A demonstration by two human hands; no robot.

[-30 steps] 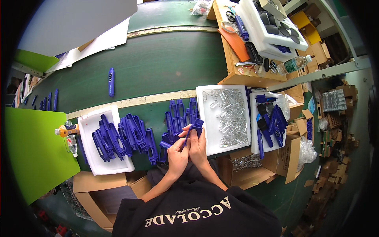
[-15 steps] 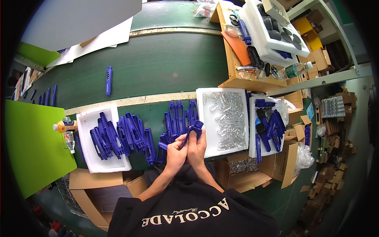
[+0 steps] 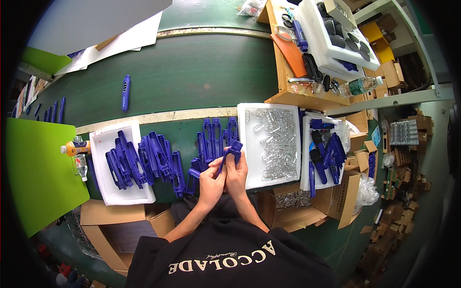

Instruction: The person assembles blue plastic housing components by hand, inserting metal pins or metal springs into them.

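A blue plastic pen-shaped housing (image 3: 235,148) is held in front of my body, its upper end pointing away from me. My right hand (image 3: 236,176) wraps round it with the thumb pressed on its face. My left hand (image 3: 211,186) pinches its lower left side, where the fingers partly hide it. Just beyond my hands stand several similar blue housings (image 3: 215,137) in a row. More blue housings (image 3: 156,153) lie in a pile to the left. Close by on the right, a white foam tray (image 3: 251,168) carries many small clear plastic pieces (image 3: 278,149).
At left, another white foam tray (image 3: 100,149) holds blue housings, beside a green panel (image 3: 43,173) and bottles (image 3: 76,148). A single housing (image 3: 126,92) lies on the green belt (image 3: 201,72). A third foam tray (image 3: 306,177) and a wooden shelf (image 3: 288,98) stand right; cardboard boxes (image 3: 115,211) sit below.
The whole view has shifted slightly, so things appear a little further up and left. Both hands keep hold of the same blue housing, with little change in grip.
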